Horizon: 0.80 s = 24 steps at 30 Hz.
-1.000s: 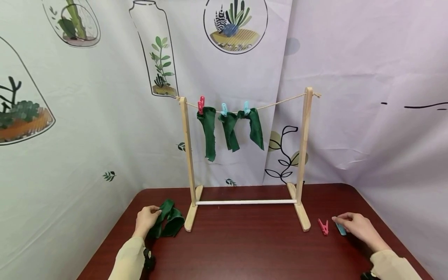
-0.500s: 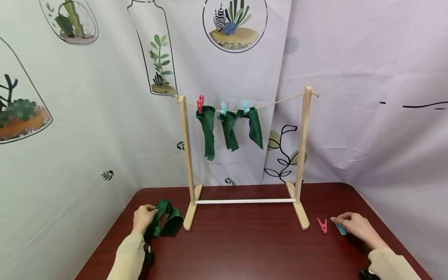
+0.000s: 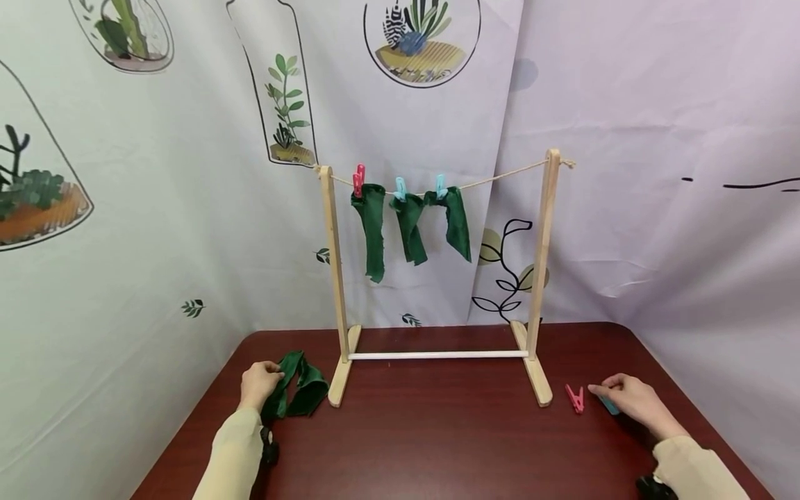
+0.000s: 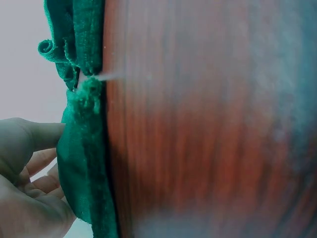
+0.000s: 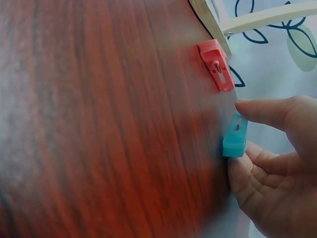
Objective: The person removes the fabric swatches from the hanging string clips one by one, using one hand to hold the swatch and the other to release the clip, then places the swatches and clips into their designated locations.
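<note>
On the left of the table, my left hand (image 3: pixel 259 385) pinches the near edge of a crumpled green cloth (image 3: pixel 310 394). The left wrist view shows the thumb on one side of this cloth (image 4: pixel 81 168), with the other fingers partly behind it. At the far right, my right hand (image 3: pixel 637 404) holds a blue clothespin (image 5: pixel 235 138) between thumb and fingers, low at the tabletop. A red clothespin (image 5: pixel 216 65) lies just beside it, apart from the hand.
A wooden rack (image 3: pixel 542 264) with a string stands at the back of the dark red table (image 3: pixel 437 437). Three green cloth strips hang from the string, the leftmost strip (image 3: pixel 373 232) under a red clothespin (image 3: pixel 358 182), the others under blue ones. A patterned curtain (image 3: pixel 594 229) hangs behind.
The head view has tipped slightly, so the scene sits a little higher. Both hands stay in place, at the green cloth and at the blue clothespin.
</note>
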Motion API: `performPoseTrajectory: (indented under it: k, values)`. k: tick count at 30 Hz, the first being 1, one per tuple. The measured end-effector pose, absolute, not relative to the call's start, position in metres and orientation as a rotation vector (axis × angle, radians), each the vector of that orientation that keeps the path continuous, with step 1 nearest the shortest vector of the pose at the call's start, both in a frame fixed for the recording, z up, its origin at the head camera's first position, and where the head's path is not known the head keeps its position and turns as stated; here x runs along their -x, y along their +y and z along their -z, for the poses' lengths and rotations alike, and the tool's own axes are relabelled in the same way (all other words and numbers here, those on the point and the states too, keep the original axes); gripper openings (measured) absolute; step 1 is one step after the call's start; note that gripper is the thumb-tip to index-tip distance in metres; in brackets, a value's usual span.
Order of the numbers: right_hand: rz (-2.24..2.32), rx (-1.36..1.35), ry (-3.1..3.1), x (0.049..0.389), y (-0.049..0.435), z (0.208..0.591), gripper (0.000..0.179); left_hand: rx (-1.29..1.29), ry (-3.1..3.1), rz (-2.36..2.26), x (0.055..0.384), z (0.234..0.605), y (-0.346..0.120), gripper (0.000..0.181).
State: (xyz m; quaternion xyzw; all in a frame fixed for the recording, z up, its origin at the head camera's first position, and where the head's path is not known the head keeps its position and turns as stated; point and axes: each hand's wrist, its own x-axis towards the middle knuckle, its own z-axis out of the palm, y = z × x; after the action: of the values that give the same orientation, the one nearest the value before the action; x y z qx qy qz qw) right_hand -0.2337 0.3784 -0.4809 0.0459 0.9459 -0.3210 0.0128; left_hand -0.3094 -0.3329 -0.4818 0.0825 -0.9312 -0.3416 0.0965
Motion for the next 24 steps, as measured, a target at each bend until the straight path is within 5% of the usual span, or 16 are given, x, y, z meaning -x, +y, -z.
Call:
performPoseTrajectory:
  k: [24]
  values:
    - [0.996, -0.209, 2.971, 0.2339, 0.3722, 0.4820, 0.061, -0.215, -2.782, 1.066, 0.3102, 0.4828, -0.3353, 0.024]
